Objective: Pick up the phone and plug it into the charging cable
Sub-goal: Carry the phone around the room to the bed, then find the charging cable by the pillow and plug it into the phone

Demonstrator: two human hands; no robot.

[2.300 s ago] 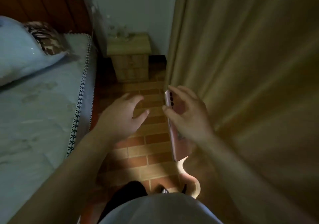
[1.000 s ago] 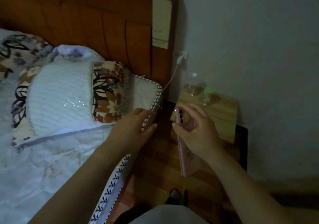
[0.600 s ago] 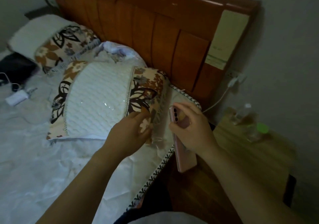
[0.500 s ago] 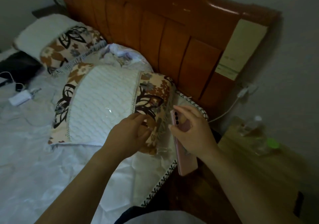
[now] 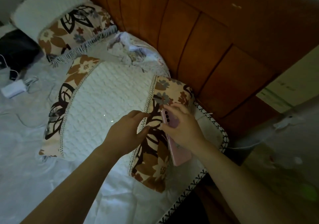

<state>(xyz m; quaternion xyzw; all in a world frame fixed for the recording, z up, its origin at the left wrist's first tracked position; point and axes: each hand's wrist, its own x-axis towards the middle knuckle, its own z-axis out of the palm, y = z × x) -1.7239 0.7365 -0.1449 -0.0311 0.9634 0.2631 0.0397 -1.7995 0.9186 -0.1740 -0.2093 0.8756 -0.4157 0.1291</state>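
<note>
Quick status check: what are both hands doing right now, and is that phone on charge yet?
Right hand grips pink phone. Left hand pinches floral pillow edge. Phone not plugged in; no cable end in either hand.

Two hands over a flowered pillow on the bed, the right one with a pink phone.

The right hand (image 5: pixel 183 129) grips the pink phone (image 5: pixel 179 153) on edge, camera end up, over the right end of the flowered pillow (image 5: pixel 110 106). The left hand (image 5: pixel 127 132) pinches the trim of this pillow just left of the phone. Behind the pillow stands the wooden headboard (image 5: pixel 198 42). A second pillow (image 5: pixel 69 23) lies behind and to the left of it. Far left of the pillow, a white charger block (image 5: pixel 13 90) with a thin cable lies on the bed sheet (image 5: pixel 25 154). To the right of the pillow, a white plug (image 5: pixel 283 122) sits on the wall, blurred.
</note>
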